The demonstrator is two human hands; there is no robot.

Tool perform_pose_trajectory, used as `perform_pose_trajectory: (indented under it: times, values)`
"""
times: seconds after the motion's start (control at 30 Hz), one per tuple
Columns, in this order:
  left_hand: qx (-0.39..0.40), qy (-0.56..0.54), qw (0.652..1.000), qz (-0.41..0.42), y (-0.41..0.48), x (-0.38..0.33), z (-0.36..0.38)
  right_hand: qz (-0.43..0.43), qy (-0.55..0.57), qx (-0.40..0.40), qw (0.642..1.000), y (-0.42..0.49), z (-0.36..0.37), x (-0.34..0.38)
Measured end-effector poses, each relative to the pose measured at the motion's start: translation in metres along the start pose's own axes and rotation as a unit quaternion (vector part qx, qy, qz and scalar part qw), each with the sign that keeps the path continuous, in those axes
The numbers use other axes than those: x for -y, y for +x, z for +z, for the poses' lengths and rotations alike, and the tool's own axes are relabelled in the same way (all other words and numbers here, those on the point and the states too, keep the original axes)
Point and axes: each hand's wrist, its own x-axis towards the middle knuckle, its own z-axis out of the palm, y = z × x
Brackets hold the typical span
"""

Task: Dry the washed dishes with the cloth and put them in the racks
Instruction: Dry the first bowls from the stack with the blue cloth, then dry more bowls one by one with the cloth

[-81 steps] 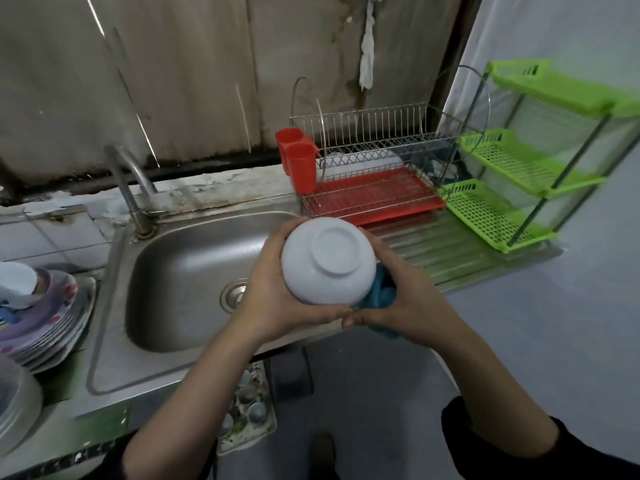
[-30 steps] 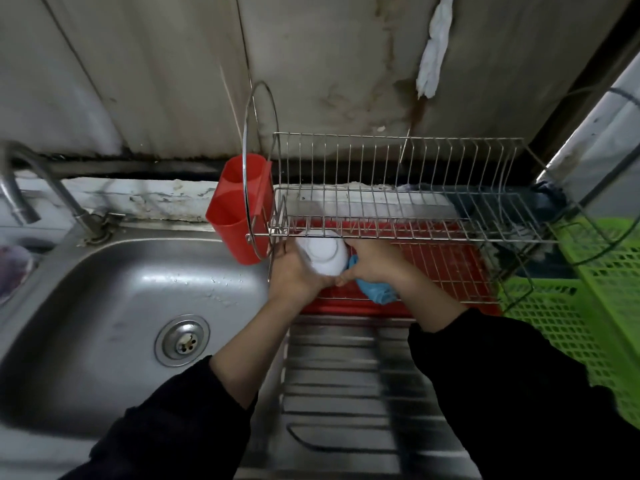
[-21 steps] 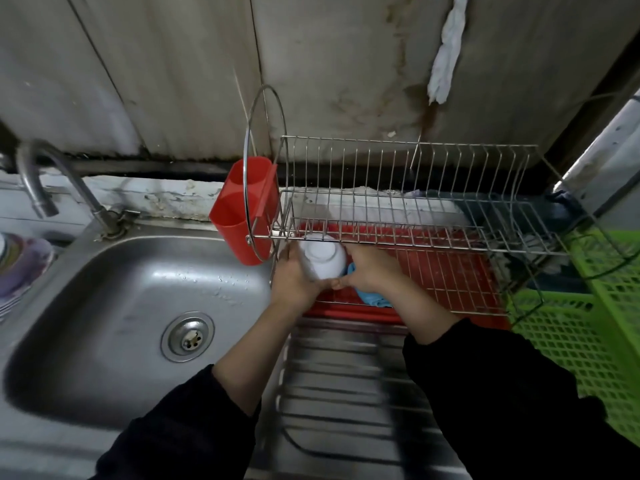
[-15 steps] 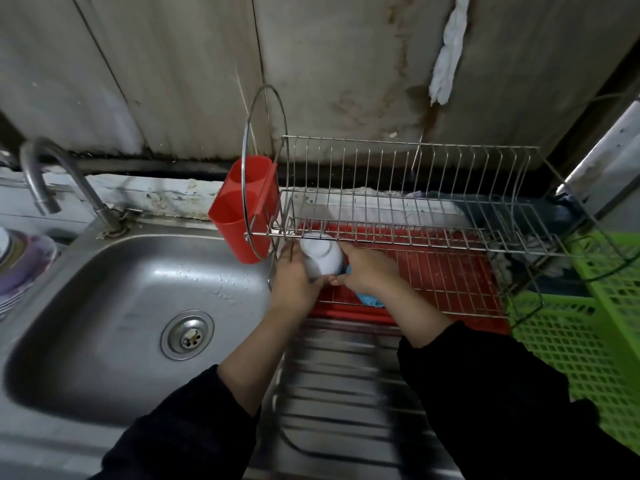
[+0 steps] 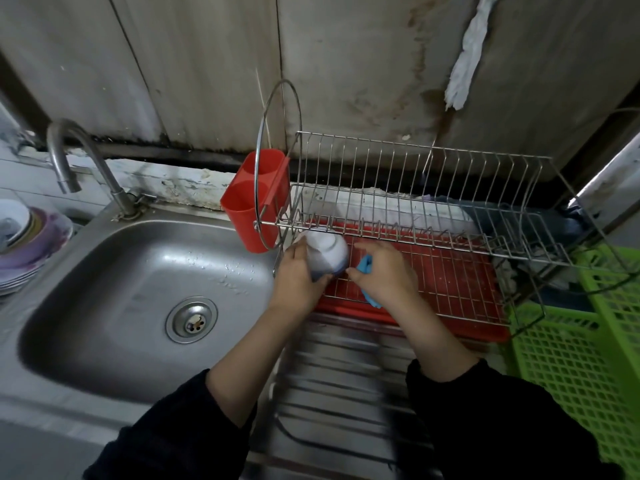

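Observation:
A white bowl [image 5: 327,251] is upside down at the left end of the lower tier of the wire dish rack [image 5: 450,216], over the red drip tray [image 5: 460,289]. My left hand [image 5: 296,282] grips its left side. Just to the bowl's right, my right hand [image 5: 384,275] holds a bunched blue cloth [image 5: 365,265], with its thumb near the bowl's rim. The upper tier hides part of the bowl's top.
A red cutlery cup [image 5: 254,199] hangs on the rack's left end. To the left lie the steel sink [image 5: 138,299] and tap [image 5: 69,157], with stacked wet dishes [image 5: 24,240] at the far left. A green plastic rack [image 5: 595,348] stands on the right.
Both hands carried the bowl from over the sink into the rack's lower tier. In the last half second the right hand drew slightly away from the bowl.

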Motion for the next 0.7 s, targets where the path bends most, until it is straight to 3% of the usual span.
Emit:
perform_pose_trajectory:
  times: [0.17,0.33,0.53,0.7]
  values:
    - [-0.023,0.014,0.998,0.054,-0.037,-0.002,-0.033,-0.069,0.049,-0.049,0.995,-0.035,0.0,0.007]
    - [0.03,0.071,0.996,0.038,-0.065,0.007,-0.081,-0.091,0.11,-0.058,0.988,-0.061,0.008,0.029]
    - [-0.01,0.209,0.978,0.021,-0.101,0.042,-0.157,-0.143,0.115,-0.028,0.982,-0.086,0.02,0.098]
    - [-0.006,0.265,0.963,-0.047,-0.136,0.093,-0.233,-0.172,0.067,0.041,0.982,-0.109,0.036,0.185]
